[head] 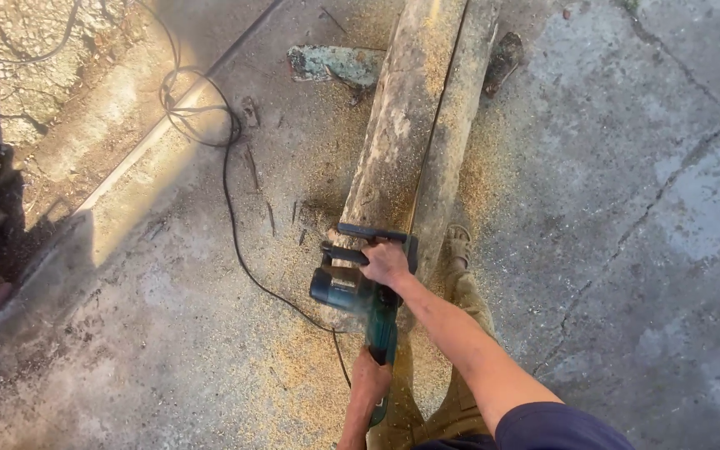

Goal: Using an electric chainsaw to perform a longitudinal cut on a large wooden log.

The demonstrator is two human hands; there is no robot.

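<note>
- The person stands on a cracked concrete floor [643,167] and looks down at a long wooden log [414,125], which lies on the floor and runs from near the feet up to the top edge of the view.
- A green and black electric saw [360,292] rests on the near end of the log, where a long cut divides the wood in two halves.
- The right hand [387,262] is clenched around the front handle of the saw, the knuckles up, the arm stretched forward from a dark blue sleeve [552,427].
- The left hand [370,375] is closed around the rear grip of the saw, lower in the view, near the bottom edge.
- A black cable [235,233] goes from the saw across the floor to the left and makes loops near the top left part.
- Yellow sawdust [310,375] covers the floor on both sides of the log and also the top of the log.
- One foot in a sandal [458,246] stands just beside the right side of the log.
- A grey-green flat stone [335,65] lies against the left side of the log, near the top edge.
</note>
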